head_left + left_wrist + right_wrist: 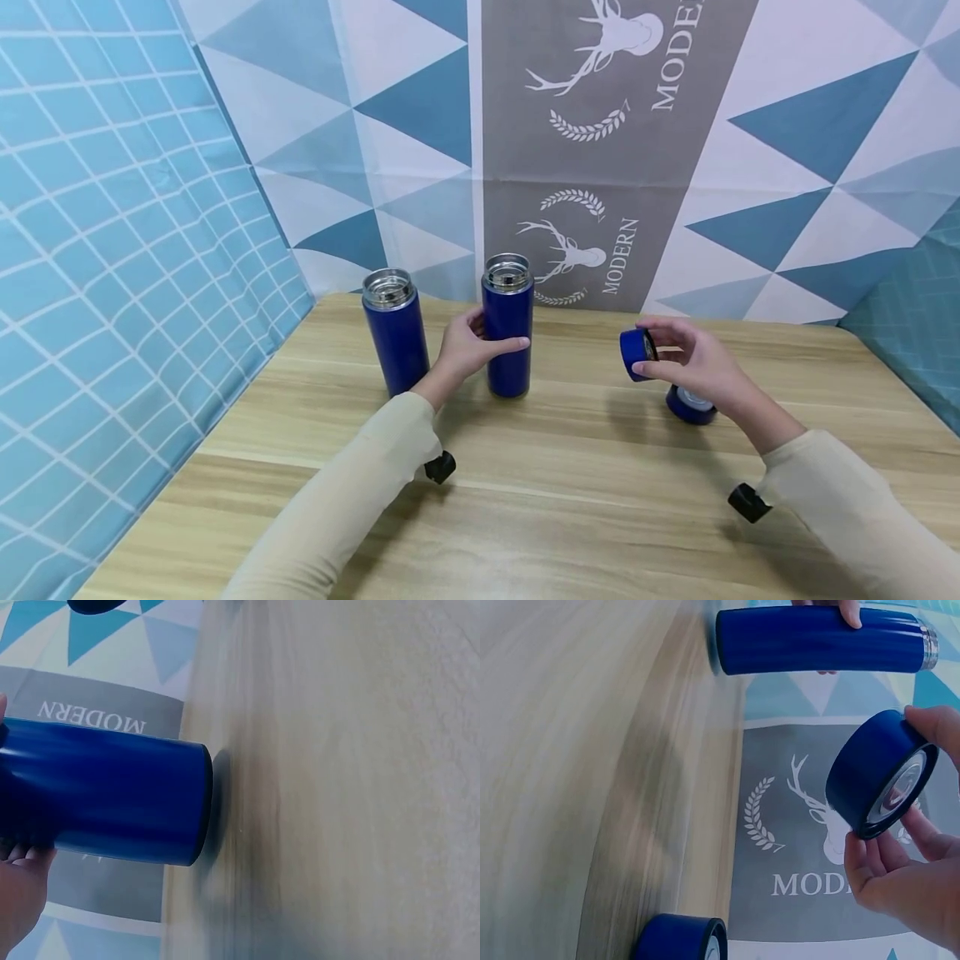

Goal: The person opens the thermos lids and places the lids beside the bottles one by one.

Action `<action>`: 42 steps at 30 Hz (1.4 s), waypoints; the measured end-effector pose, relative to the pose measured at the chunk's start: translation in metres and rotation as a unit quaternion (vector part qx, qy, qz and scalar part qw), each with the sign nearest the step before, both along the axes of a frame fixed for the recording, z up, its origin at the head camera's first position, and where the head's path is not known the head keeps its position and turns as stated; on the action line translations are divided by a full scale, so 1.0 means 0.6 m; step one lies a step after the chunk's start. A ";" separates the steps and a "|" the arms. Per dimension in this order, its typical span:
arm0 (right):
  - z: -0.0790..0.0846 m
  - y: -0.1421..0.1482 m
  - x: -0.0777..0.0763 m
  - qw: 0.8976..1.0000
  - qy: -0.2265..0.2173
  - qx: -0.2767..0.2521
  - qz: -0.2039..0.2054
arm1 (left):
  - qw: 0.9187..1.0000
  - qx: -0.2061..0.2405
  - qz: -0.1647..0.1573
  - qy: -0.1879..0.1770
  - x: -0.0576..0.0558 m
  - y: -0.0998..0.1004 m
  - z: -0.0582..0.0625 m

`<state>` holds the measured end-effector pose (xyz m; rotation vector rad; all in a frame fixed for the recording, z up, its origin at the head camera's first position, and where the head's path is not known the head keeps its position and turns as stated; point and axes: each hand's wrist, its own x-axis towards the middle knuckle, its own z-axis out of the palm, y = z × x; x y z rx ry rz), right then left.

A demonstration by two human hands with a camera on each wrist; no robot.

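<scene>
A blue bottle (508,333) without a lid stands upright in my left hand (467,346), whose thumb and fingers wrap round its body. Its steel mouth faces up; whether its base (199,806) touches the table cannot be told. To its left is a second lidless blue bottle (395,333), partly hidden behind the left forearm. Over on the right, my right hand (697,362) pinches a blue lid (634,355) above the table. The lid (874,769) is tilted, its hollow underside partly showing. Below that hand another blue lid (688,407) lies on the table, hollow side up.
The wooden table (525,517) reaches back to a patterned cloth wall (420,125). A blue gridded cloth (112,250) borders the left side. Small black devices (440,467) sit at both wrists, low over the tabletop.
</scene>
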<state>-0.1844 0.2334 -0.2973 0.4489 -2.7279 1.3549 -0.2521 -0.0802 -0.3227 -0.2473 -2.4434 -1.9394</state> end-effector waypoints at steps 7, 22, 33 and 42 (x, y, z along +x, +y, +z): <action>-0.012 0.000 -0.005 0.995 0.066 0.081 0.009 | 1.000 -0.006 -0.002 0.010 -0.004 -0.001 -0.005; -0.042 0.002 -0.015 0.977 0.118 0.179 0.025 | 0.999 -0.009 -0.008 0.031 -0.002 0.001 -0.007; -0.057 0.006 -0.024 0.974 0.085 0.207 0.032 | 0.999 -0.021 -0.024 0.036 0.007 0.005 -0.010; -0.068 0.001 -0.027 0.965 0.101 0.237 0.054 | 0.999 -0.007 -0.026 0.022 0.020 0.004 -0.017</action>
